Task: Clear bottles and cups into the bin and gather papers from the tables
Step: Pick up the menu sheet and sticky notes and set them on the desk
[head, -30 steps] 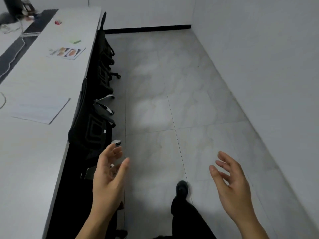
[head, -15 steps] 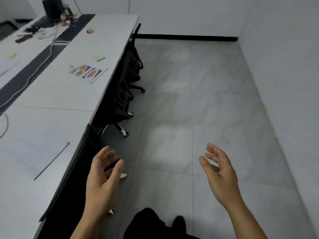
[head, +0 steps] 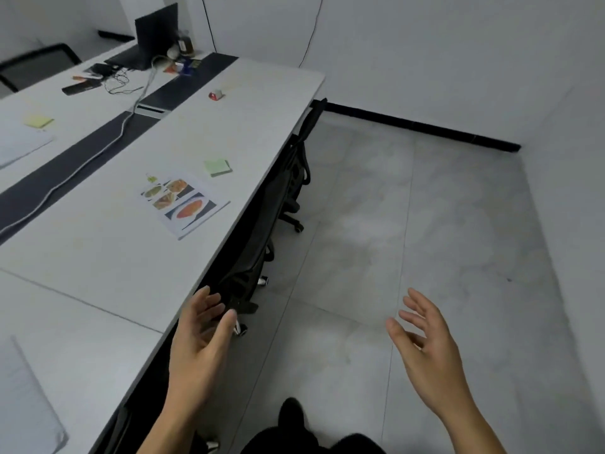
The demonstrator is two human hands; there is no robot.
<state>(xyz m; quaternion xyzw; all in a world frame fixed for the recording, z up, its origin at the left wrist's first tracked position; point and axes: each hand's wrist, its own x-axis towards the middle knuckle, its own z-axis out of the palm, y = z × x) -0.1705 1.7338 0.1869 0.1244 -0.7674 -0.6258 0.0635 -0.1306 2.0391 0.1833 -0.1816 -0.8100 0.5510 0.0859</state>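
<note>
Paper sheet (head: pixel 185 204) with food pictures and a green note pad (head: pixel 217 167) just beyond it lay ungathered on the desk (head: pixel 98 273). The left hand (head: pixel 199 348) and right hand (head: pixel 429 348) hovered spread, holding nothing.

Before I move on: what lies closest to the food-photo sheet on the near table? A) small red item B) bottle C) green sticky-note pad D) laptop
C: the green sticky-note pad lies just beyond the food-photo sheet, apart from it, near the same edge of the table.
</note>
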